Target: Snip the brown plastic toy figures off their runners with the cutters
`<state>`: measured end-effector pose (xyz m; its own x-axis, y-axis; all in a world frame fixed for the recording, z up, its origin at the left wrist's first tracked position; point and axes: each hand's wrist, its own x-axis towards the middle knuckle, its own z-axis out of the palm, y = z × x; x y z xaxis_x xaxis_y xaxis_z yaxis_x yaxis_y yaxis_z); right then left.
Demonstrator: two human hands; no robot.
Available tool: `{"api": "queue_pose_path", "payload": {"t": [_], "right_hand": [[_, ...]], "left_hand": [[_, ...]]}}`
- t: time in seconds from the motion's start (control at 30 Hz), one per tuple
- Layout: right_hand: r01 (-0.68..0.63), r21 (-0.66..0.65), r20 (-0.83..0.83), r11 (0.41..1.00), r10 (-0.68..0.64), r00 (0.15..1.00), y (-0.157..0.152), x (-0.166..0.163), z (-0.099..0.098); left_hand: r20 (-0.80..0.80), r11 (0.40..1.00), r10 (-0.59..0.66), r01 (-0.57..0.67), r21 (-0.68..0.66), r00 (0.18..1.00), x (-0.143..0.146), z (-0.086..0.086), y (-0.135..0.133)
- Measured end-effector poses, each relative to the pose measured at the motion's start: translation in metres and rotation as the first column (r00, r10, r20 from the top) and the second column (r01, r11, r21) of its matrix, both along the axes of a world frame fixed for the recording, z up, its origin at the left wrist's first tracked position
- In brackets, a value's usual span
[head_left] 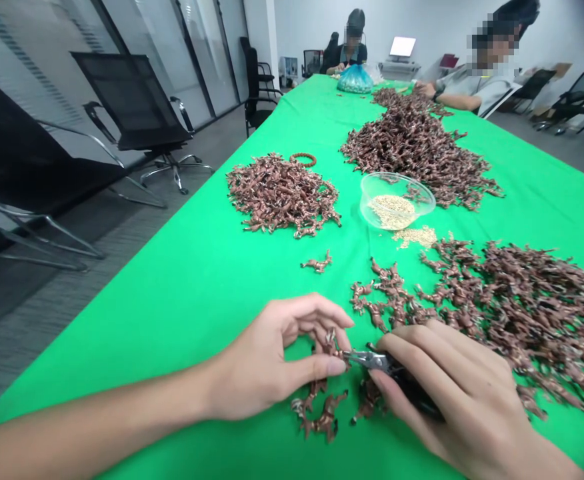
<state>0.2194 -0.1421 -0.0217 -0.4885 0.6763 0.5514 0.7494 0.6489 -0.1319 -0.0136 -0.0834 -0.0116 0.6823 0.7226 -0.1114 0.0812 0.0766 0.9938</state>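
Right hand [452,393] grips one pliers [372,361]; left hand [277,360] pinches one brown piece [330,340]; four heaps

Matt green cloth [212,280]; glossy metal pliers [367,360].

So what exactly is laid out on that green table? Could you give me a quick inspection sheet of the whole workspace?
Surface: long table under a green cloth.
Job's things: small pliers in the right hand, tips at a small brown piece pinched by the left hand; a few brown pieces lie under the hands.
Clutter: brown heaps at left, centre and right; clear bowl of pale beads, some spilled; a bracelet; a blue bag.
Grippers: both hands bare, both closed on their things.
Cables: nothing seen.
Surroundings: black chairs, glass wall, two other people seated at the far end, a laptop.
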Motion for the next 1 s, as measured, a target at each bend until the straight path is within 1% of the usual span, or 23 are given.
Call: {"api": "queue_pose_path", "payload": {"t": [0.27, 1.0], "right_hand": [[-0.007, 0.038, 0.032, 0.999, 0.006, 0.999, -0.0003, 0.0008, 0.0007], [-0.024, 0.068, 0.052, 0.997, 0.021, 0.998, -0.0041, -0.0006, 0.0037]], "left_hand": [[-0.034, 0.999, -0.028, 0.027, -0.017, 0.999, -0.0004, -0.0003, -0.0015], [-0.003, 0.999, -0.043, 0.043, -0.007, 0.999, -0.0003, 0.0008, -0.0022]]}}
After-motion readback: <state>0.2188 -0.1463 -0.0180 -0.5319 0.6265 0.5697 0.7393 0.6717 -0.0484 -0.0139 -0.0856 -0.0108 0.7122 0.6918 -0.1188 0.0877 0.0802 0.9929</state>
